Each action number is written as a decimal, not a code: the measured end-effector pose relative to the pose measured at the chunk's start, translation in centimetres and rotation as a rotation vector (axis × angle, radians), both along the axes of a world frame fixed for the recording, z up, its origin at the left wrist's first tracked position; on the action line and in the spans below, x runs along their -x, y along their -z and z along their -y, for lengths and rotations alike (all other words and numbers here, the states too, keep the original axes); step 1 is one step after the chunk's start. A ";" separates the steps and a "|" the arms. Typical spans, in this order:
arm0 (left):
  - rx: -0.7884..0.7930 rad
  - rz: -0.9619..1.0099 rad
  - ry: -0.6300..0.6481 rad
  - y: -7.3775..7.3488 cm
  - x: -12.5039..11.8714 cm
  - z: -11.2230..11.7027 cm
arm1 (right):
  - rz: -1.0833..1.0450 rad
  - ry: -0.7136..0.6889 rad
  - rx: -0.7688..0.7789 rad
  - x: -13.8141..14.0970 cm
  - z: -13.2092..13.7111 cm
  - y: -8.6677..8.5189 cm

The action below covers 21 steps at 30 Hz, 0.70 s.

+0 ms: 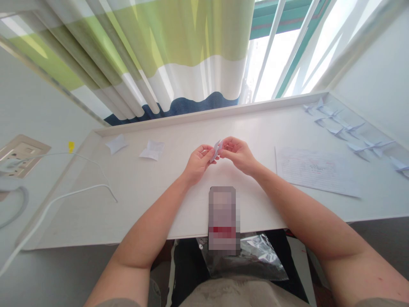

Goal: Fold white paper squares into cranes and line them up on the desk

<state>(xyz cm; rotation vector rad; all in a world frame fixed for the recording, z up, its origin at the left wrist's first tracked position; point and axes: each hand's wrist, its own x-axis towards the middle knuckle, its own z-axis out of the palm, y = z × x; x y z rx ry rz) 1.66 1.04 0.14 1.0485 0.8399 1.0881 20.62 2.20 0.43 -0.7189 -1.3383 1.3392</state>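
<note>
Both my hands meet over the middle of a white worktop (pixel 191 215), a small folded paper (pixel 217 150) between them. The fingers of my left hand (pixel 198 163) are drawn together on its left side, thumb pressed on the near face. The fingers of my right hand (pixel 238 155) close on its right edge, thumb and forefinger nearly meeting, the others loosely curled. The paper stands tilted, raised off the surface; its exact folds are too small to read.

To my left, two creased slips lie apart: a far slip (pixel 116 144) near the corner and a second slip (pixel 152 150) nearer my hands. At right, printed sheets (pixel 316 168) lie flat near my forearm, and beyond them pointed paper folds (pixel 347 128) straggle along the wall side. Below my hands, a phone (pixel 223 219), its screen pixelated, juts over the near edge, above a clear plastic bag (pixel 265 258) on my lap.

A white cable (pixel 96 186) loops over the left end, near a wall socket (pixel 24 155) and a yellow tag (pixel 71 147). Behind the worktop hangs a green, white and navy curtain (pixel 179 38), beside a bright, barred window (pixel 292 51).
</note>
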 end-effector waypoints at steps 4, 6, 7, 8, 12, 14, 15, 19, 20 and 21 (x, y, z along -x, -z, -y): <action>0.023 0.030 0.016 -0.3 0.0 0.1 | 0.020 0.019 -0.035 0.0 0.2 0.0; 0.034 0.034 0.028 -0.4 -0.1 0.2 | 0.037 0.043 -0.058 0.0 0.2 0.0; 0.043 0.033 0.039 -0.4 -0.1 0.2 | 0.049 0.057 -0.072 -0.1 0.2 0.1; 0.052 0.032 0.054 -0.4 -0.1 0.3 | 0.062 0.068 -0.085 -0.1 0.2 0.1; 0.088 0.026 0.118 -0.3 -0.2 0.4 | 0.141 0.113 -0.163 -0.2 0.2 0.2; 0.088 0.026 0.112 -0.3 -0.3 0.4 | 0.182 0.148 -0.205 -0.2 0.2 0.2; 0.084 0.027 0.103 -0.3 -0.3 0.4 | 0.196 0.159 -0.216 -0.2 0.2 0.2; 0.071 0.032 0.093 -0.4 -0.2 0.5 | 0.212 0.120 -0.203 -0.3 0.2 0.0; 0.068 0.035 0.093 -0.4 -0.1 0.5 | 0.215 0.108 -0.196 -0.3 0.3 0.0; 0.064 0.039 0.088 -0.4 -0.1 0.5 | 0.218 0.103 -0.189 -0.3 0.3 -0.1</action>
